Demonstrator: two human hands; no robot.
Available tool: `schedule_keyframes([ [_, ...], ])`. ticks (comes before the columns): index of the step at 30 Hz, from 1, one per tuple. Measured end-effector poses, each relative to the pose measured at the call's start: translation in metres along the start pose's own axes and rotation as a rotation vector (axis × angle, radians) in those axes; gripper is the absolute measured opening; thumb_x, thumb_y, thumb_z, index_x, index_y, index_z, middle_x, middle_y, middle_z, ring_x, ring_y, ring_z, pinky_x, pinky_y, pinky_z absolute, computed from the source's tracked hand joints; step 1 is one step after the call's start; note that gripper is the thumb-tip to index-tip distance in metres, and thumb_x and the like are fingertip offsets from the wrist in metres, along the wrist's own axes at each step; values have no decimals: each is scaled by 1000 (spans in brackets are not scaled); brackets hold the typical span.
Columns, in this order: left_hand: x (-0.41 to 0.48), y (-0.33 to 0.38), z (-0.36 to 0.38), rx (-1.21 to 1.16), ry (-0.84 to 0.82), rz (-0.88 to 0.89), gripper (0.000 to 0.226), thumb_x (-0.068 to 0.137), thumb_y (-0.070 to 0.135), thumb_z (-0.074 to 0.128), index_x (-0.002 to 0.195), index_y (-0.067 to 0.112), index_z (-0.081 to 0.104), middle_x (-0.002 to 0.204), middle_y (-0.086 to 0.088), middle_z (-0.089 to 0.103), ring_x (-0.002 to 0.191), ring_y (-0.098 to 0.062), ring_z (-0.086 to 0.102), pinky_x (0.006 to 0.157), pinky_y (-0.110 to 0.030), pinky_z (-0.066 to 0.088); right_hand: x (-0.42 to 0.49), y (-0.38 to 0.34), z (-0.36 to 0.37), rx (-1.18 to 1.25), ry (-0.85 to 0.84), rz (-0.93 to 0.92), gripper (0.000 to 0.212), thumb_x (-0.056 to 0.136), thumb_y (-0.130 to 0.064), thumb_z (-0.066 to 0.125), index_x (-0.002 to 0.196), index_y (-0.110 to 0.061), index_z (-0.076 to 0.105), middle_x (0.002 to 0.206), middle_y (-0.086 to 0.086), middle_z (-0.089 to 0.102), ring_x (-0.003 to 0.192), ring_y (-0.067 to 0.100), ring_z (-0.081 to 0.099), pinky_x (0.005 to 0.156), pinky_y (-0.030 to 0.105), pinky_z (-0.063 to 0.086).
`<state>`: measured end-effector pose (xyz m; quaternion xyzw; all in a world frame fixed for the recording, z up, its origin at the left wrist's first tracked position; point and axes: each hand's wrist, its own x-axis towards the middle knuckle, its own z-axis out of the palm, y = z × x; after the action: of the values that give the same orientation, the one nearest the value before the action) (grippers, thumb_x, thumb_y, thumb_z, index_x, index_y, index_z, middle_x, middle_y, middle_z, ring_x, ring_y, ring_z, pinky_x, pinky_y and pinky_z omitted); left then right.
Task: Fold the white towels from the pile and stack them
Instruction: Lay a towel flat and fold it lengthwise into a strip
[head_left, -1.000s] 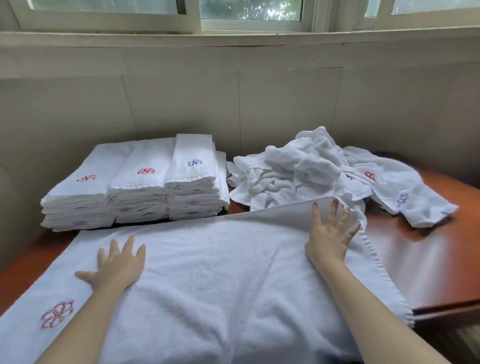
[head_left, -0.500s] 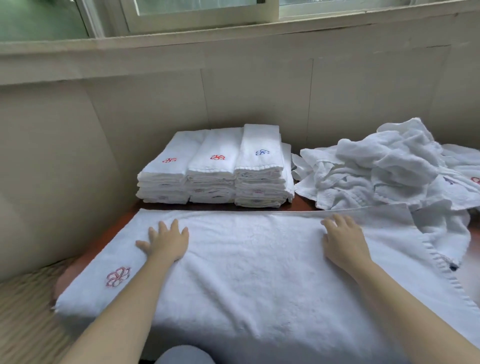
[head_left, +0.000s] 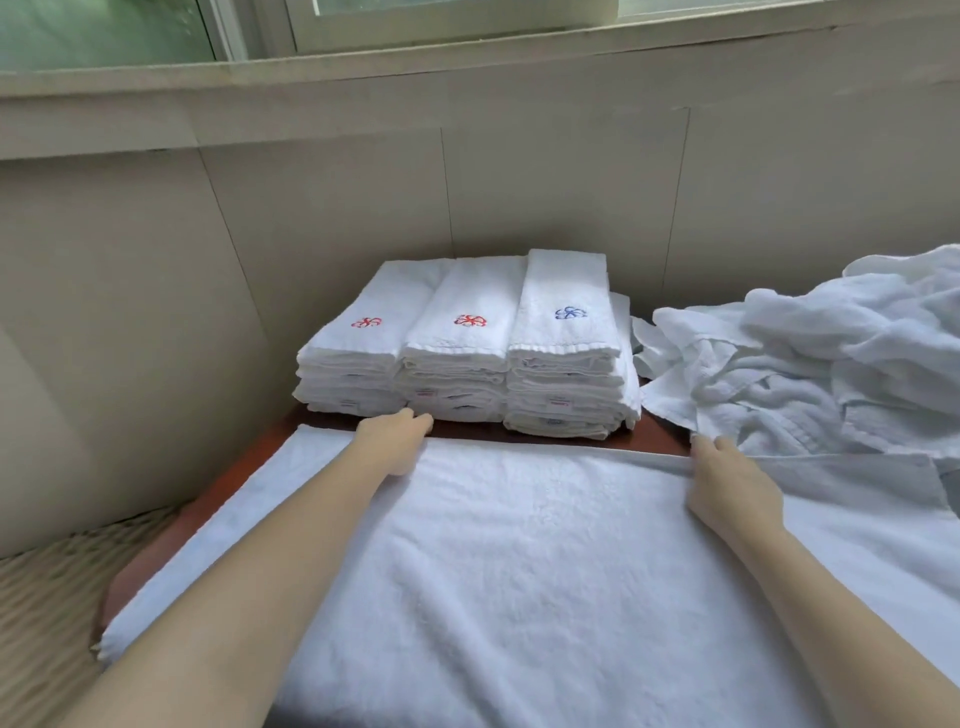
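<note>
Towel (head_left: 519, 545) spread flat on table (head_left: 176, 530). Left hand (head_left: 395, 439), right hand (head_left: 730, 480) both at its far edge, fingers curled onto hem, apparently pinching. Folded stacks (head_left: 462, 343) just beyond, loose pile (head_left: 831, 364) at right.

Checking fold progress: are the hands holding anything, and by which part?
Both the left hand and right hand grip the flat white terry towel by its far long edge.
</note>
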<state>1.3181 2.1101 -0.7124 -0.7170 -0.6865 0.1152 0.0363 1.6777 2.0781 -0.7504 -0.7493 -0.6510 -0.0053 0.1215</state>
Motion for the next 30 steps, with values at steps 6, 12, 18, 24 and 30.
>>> schedule_keyframes([
  [6, 6, -36, -12, 9, -237, -45, 16, 82, 12, 48, 97, 18, 50, 104, -2, 56, 94, -23, 53, 87, -40, 49, 0, -5, -7, 38, 92, 110, 30, 79, -8, 52, 109, -8, 53, 109, 15, 53, 97, 37, 58, 65, 34, 36],
  [12, 4, -58, -3, -244, 198, -201, 7, 90, 12, 47, 95, 10, 51, 109, -13, 50, 97, -34, 53, 73, -37, 42, 0, -11, -15, 257, 432, 44, 19, 81, 13, 48, 99, 12, 55, 102, 36, 48, 75, 55, 56, 63, 50, 43],
  [18, -16, -84, 5, -354, 345, -244, 11, 88, -3, 43, 92, 6, 46, 107, -16, 51, 92, -34, 51, 70, -39, 39, -3, -4, -13, 255, 498, -27, 16, 83, 10, 54, 99, 15, 55, 115, 38, 49, 92, 55, 51, 83, 58, 40],
  [24, -65, -113, 26, -466, 468, -311, 22, 82, -5, 36, 72, 14, 33, 84, -10, 47, 75, -28, 41, 61, -35, 29, -31, 18, -8, 117, 548, -91, 35, 90, -19, 49, 83, 14, 54, 75, 38, 53, 57, 50, 57, 60, 53, 47],
  [30, -111, -99, 41, -616, 619, -361, 29, 80, -7, 39, 99, 9, 53, 102, -8, 52, 88, -34, 49, 70, -36, 40, -60, 13, -28, 220, 529, 75, 19, 90, -4, 56, 91, 14, 51, 91, 40, 53, 74, 56, 57, 69, 56, 43],
])
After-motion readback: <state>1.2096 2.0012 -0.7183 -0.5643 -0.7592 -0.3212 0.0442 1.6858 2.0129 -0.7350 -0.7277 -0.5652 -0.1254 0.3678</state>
